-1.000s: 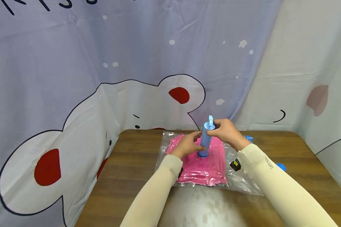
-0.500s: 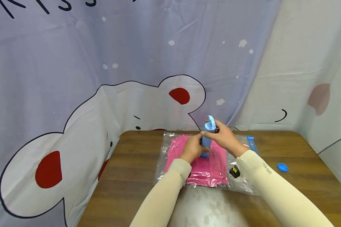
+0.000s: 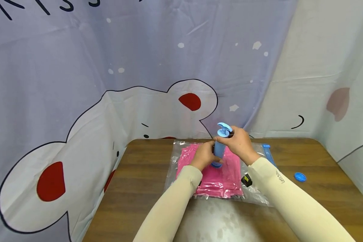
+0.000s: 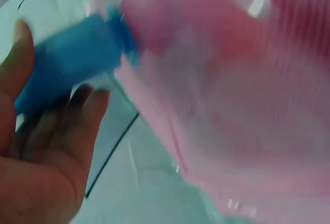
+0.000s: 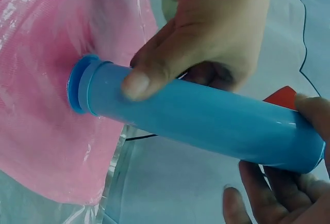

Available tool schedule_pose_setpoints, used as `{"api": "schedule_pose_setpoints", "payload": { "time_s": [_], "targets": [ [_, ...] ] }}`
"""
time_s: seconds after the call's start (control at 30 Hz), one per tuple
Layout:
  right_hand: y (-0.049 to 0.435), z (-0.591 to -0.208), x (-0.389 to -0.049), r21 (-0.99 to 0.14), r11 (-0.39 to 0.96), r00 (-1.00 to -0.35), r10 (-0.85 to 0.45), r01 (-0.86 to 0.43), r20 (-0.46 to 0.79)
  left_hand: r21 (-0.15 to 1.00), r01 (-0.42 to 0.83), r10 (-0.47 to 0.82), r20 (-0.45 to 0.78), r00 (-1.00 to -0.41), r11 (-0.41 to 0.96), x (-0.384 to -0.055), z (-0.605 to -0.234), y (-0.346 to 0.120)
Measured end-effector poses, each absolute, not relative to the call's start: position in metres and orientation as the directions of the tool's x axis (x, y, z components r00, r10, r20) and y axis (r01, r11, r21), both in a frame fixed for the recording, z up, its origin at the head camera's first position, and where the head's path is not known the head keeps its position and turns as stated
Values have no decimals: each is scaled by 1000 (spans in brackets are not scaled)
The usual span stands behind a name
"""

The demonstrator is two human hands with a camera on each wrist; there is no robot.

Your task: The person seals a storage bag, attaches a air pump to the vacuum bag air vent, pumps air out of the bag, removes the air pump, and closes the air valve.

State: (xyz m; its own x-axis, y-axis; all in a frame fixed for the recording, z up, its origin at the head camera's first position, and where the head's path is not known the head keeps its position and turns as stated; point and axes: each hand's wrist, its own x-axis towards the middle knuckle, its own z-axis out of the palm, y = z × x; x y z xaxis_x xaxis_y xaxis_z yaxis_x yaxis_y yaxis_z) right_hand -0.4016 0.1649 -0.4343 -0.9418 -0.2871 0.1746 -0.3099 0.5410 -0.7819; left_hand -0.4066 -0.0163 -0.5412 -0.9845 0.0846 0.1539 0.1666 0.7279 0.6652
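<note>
A blue hand pump [image 3: 219, 149] with a light blue handle [image 3: 225, 127] stands tilted slightly on the pink fabric [image 3: 211, 188] packed in a clear plastic bag [image 3: 171, 168]. My left hand [image 3: 203, 155] grips the pump's lower body, its thumb lying along the tube in the right wrist view. Higher up, just under the handle, my right hand [image 3: 239, 144] holds the tube between thumb and fingers. The pump's flanged base [image 5: 80, 84] meets the bag; whether it sits on a valve is hidden. The left wrist view is blurred.
On the wooden table [image 3: 145, 174], a round blue cap [image 3: 300, 177] lies to the right of the bag. A flat blue strip [image 3: 268, 154] lies behind my right forearm. A printed curtain [image 3: 151, 50] hangs close behind the table's far edge.
The pump's handle has turned from nearly edge-on to broadside. My left hand has closed in around the tube, and my right hand has shifted its hold slightly.
</note>
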Motion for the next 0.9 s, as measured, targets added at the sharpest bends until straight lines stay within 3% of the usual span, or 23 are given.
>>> {"api": "schedule_pose_setpoints", "payload": {
  "time_s": [0.13,0.3,0.53,0.7,0.9],
  "targets": [
    [164,-431,-401,-800,535,-944,-311,-273,114,731,127,166,19,-986,671,-392,-503,-20],
    [161,-431,-402,-816,526,-948,-309,-239,78,738,87,148,-18,-989,669,-384,-502,-18],
    [157,-442,-395,-807,526,-934,-346,-270,87,701,102,94,51,-994,706,-379,-513,-17],
    [156,-451,-389,-825,514,-958,-267,-233,104,625,86,42,84,-996,776,-374,-517,-10],
    [155,-446,-395,-797,527,-950,-249,-295,187,525,89,-21,199,-980,846,-376,-515,1]
  ]
}}
